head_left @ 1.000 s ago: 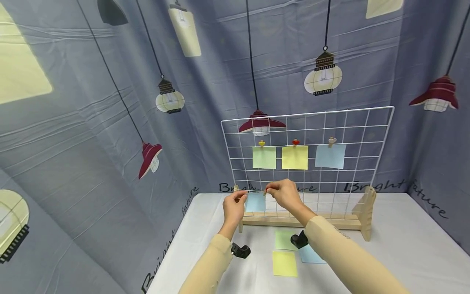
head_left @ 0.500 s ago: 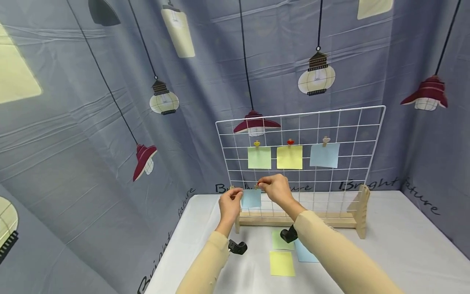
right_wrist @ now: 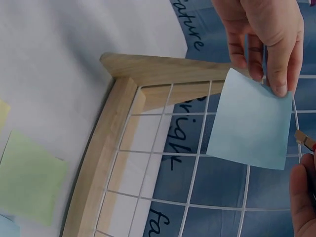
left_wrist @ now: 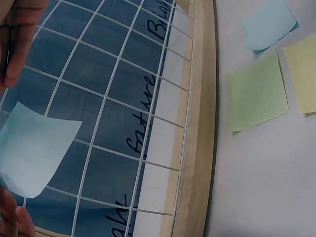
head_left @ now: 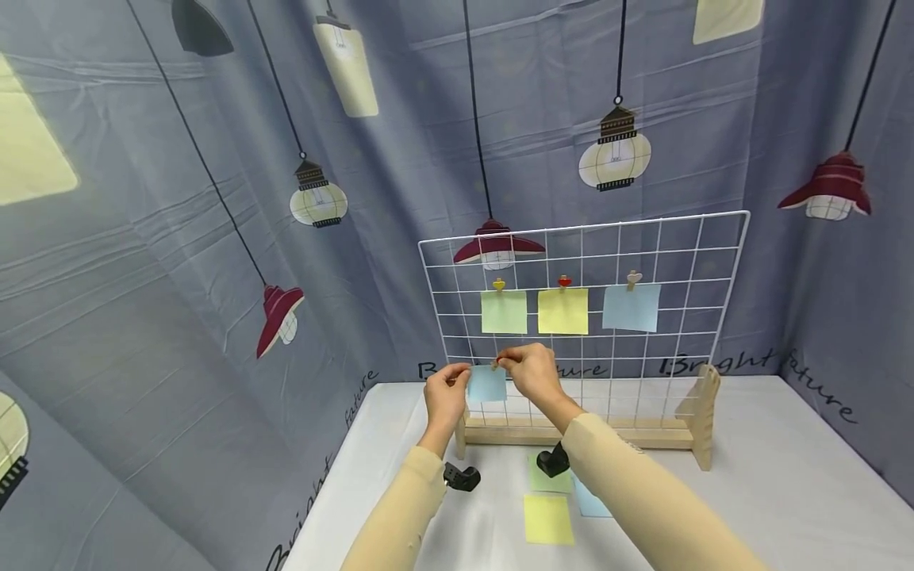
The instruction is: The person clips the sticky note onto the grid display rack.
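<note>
My left hand (head_left: pixel 444 398) pinches a small light-blue sticky note (head_left: pixel 488 384) by its upper left corner, in front of the lower left part of a white wire grid (head_left: pixel 600 357). My right hand (head_left: pixel 535 374) pinches a small wooden clothespin (right_wrist: pixel 306 140) with a red piece on it, close to the note's upper right corner. In the right wrist view a slight gap shows between clothespin and note. Higher on the grid hang a green note (head_left: pixel 504 312), a yellow note (head_left: pixel 562 312) and a blue note (head_left: pixel 631 308), each under a heart-topped clothespin.
The grid stands in a wooden base (head_left: pixel 585 434) on a white-covered table (head_left: pixel 771 492). Before it lie loose green (head_left: pixel 550 478), yellow (head_left: pixel 548 520) and blue (head_left: pixel 591 501) notes, the blue partly behind my right sleeve. A grey-blue curtain printed with lamps hangs behind.
Both hands have risen slightly against the grid, carrying the blue note and clothespin up with them. The head view has shifted a little. The hanging notes have stayed put.
</note>
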Motion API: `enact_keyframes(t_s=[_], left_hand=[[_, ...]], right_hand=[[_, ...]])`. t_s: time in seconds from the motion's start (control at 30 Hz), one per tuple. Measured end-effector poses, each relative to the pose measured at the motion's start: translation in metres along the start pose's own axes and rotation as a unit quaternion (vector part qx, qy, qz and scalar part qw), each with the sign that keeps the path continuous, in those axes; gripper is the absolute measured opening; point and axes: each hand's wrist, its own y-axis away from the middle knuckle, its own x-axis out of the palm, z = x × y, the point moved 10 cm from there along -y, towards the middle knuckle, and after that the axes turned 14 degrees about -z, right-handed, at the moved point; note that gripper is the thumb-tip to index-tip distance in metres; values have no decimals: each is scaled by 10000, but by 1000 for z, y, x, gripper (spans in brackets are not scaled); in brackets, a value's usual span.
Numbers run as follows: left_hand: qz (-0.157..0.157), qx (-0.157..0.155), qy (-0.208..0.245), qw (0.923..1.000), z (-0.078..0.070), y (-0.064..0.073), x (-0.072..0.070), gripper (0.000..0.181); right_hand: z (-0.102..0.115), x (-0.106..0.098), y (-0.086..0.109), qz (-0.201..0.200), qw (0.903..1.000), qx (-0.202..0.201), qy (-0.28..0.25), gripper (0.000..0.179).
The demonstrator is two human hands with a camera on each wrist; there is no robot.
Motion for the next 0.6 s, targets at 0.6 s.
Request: enact_keyframes(t_s=[0.6], left_hand=[[25,-359,159,9992,4,-1,5,13]], right_hand=[[15,6,-3,-362,9978,-549,16,14]])
